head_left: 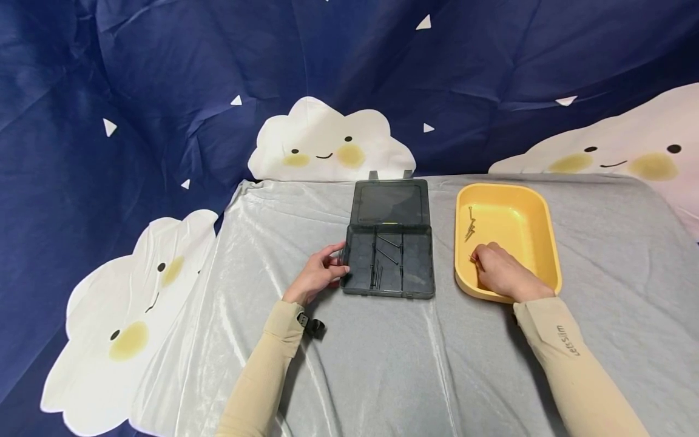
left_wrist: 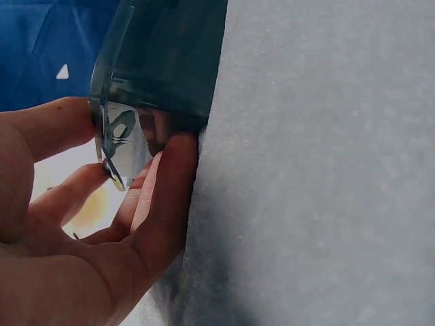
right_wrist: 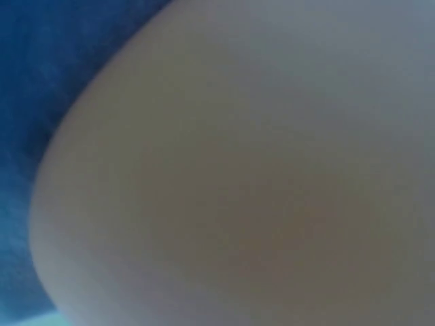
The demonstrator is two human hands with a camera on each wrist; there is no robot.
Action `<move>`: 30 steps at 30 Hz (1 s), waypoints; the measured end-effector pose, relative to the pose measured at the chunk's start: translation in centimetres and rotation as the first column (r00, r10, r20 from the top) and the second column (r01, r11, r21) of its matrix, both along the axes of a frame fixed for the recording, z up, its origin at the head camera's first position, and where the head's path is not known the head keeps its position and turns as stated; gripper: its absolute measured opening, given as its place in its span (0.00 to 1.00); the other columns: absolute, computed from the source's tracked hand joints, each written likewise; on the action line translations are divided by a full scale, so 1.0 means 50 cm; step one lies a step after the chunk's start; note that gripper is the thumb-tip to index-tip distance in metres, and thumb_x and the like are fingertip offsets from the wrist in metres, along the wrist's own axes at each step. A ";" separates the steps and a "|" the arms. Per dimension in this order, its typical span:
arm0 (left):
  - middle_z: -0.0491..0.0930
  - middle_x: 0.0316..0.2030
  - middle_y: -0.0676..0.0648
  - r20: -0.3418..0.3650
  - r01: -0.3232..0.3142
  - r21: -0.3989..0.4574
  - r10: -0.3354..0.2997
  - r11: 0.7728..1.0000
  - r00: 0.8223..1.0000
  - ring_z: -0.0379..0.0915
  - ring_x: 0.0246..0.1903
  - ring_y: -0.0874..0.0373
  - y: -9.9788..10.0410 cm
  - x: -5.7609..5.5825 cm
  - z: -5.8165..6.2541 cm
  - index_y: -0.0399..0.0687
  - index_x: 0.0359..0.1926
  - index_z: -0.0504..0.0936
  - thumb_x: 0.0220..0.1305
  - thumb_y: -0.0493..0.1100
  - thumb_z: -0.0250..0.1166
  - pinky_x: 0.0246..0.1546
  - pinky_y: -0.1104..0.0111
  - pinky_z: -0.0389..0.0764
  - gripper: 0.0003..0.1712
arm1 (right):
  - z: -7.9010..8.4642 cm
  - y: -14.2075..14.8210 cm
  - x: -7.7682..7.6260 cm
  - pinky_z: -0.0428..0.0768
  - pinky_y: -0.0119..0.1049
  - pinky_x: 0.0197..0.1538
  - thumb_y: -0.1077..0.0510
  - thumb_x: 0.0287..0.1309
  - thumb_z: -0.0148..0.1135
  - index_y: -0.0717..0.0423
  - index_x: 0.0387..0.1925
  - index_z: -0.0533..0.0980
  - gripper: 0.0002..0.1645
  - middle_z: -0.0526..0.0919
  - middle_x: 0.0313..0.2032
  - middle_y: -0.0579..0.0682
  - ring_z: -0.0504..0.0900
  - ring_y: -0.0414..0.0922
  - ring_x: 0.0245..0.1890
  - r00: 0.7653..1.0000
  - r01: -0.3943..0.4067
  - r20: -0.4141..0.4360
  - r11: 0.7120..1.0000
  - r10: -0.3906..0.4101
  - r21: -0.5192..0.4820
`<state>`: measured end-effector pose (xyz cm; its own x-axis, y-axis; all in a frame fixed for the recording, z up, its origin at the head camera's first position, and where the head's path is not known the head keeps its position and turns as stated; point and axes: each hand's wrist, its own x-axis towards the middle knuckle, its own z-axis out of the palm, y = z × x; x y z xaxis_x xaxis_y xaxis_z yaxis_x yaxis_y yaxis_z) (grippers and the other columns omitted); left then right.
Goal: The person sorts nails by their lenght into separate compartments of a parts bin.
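A dark translucent storage box [head_left: 417, 261] lies on the cloth with its lid [head_left: 390, 203] folded back. Thin dividers split it, and several long screws [head_left: 388, 255] lie in its middle section. My left hand [head_left: 319, 273] grips the box's left side between thumb and fingers; the left wrist view shows the box corner [left_wrist: 170, 61] between them. Inside the yellow tray [head_left: 548, 243], my right hand [head_left: 499, 267] reaches down with curled fingers, pinching a screw whose small end [head_left: 472, 259] shows at the fingertips. Several loose screws [head_left: 470, 227] lie near the tray's left wall.
Grey cloth [head_left: 371, 352] covers the table, with wrinkles toward the front. Behind it hangs a dark blue curtain [head_left: 338, 54] printed with white clouds and triangles. A blurred pale surface close to the lens fills most of the right wrist view.
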<state>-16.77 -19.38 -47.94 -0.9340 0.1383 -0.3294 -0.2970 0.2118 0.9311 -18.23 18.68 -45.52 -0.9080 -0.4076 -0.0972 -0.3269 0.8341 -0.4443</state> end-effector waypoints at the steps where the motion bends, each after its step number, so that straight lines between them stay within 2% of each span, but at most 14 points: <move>1: 0.74 0.35 0.49 -0.001 0.000 0.000 0.000 1.000 1.000 0.70 0.33 0.62 0.000 0.000 0.000 0.52 0.70 0.66 0.58 0.30 0.66 0.33 0.74 0.77 0.39 | 0.000 0.000 0.000 0.74 0.47 0.40 0.69 0.55 0.50 0.64 0.29 0.74 0.06 0.74 0.28 0.57 0.73 0.52 0.33 1.000 0.007 0.005 1.000 -0.007 -0.005; 6: 0.73 0.35 0.49 0.002 -0.004 -0.002 0.004 1.000 1.000 0.70 0.33 0.62 0.000 0.000 0.001 0.52 0.70 0.66 0.58 0.29 0.65 0.33 0.74 0.76 0.39 | -0.001 0.003 0.002 0.73 0.48 0.43 0.65 0.62 0.50 0.64 0.31 0.74 0.07 0.75 0.31 0.57 0.73 0.52 0.36 1.000 0.028 -0.006 0.999 -0.028 -0.034; 11: 0.72 0.35 0.50 0.002 -0.008 -0.006 0.008 1.000 1.000 0.69 0.33 0.62 0.001 -0.001 0.000 0.52 0.69 0.67 0.58 0.29 0.66 0.33 0.74 0.76 0.39 | -0.002 0.006 0.002 0.73 0.46 0.41 0.64 0.60 0.56 0.61 0.30 0.74 0.04 0.76 0.30 0.54 0.74 0.49 0.33 0.999 0.012 -0.042 0.998 -0.014 -0.059; 16: 0.71 0.35 0.50 0.007 -0.008 -0.008 0.008 1.000 1.000 0.68 0.33 0.61 0.001 0.000 0.000 0.54 0.69 0.67 0.59 0.30 0.66 0.33 0.75 0.75 0.38 | -0.001 0.009 0.003 0.72 0.43 0.38 0.62 0.56 0.61 0.59 0.28 0.76 0.04 0.77 0.28 0.52 0.74 0.47 0.30 0.996 0.034 -0.085 0.996 -0.041 -0.088; 23: 0.70 0.34 0.51 0.007 -0.007 -0.007 0.007 1.000 1.000 0.67 0.32 0.62 0.001 0.000 0.000 0.54 0.70 0.67 0.59 0.30 0.65 0.32 0.75 0.74 0.38 | 0.003 0.008 0.003 0.71 0.39 0.35 0.62 0.51 0.63 0.56 0.27 0.77 0.02 0.78 0.26 0.49 0.74 0.46 0.28 0.974 0.096 -0.187 0.983 -0.126 -0.158; 30: 0.70 0.34 0.51 0.006 -0.006 -0.008 0.006 1.000 1.000 0.67 0.32 0.62 0.000 -0.001 -0.002 0.54 0.69 0.67 0.59 0.29 0.65 0.32 0.74 0.74 0.39 | 0.005 0.006 0.004 0.73 0.40 0.37 0.64 0.52 0.63 0.56 0.29 0.77 0.02 0.80 0.28 0.50 0.76 0.47 0.29 0.957 0.110 -0.244 0.973 -0.159 -0.203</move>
<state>-16.81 -19.36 -48.02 -0.9328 0.1297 -0.3363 -0.3042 0.2172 0.9275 -18.01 18.97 -45.29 -0.9397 -0.2682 0.2123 -0.3406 0.7895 -0.5105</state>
